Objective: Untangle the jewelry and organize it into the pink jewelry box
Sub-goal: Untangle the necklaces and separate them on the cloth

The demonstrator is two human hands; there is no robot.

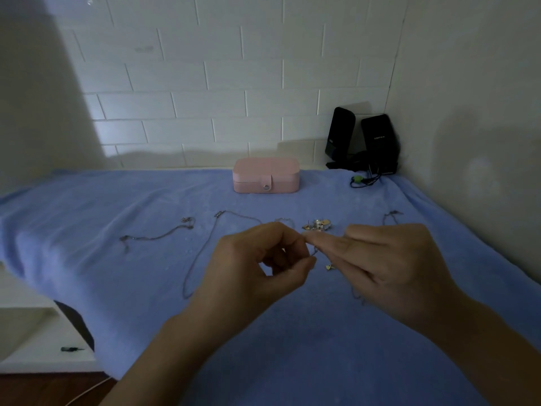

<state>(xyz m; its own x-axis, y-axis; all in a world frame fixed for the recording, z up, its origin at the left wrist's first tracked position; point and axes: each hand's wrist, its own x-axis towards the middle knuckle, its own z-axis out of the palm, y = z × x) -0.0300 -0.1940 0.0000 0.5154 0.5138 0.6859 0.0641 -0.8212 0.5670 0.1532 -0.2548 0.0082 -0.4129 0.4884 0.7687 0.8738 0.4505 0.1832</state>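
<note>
Jewelry chains (158,236) lie spread apart on the table (87,230), at ten o'clock from the left hand (263,259), likely to keep them untangled; pink jewelry box (265,174), closed, at twelve o'clock; fine chain (314,252) pinched between left hand and right hand (389,259), probably to tease out a knot.

Soft matt blue cloth (117,259), smooth pink leatherette box (265,174), thin shiny metal chains (202,259), glossy black plastic speakers (363,139)
</note>
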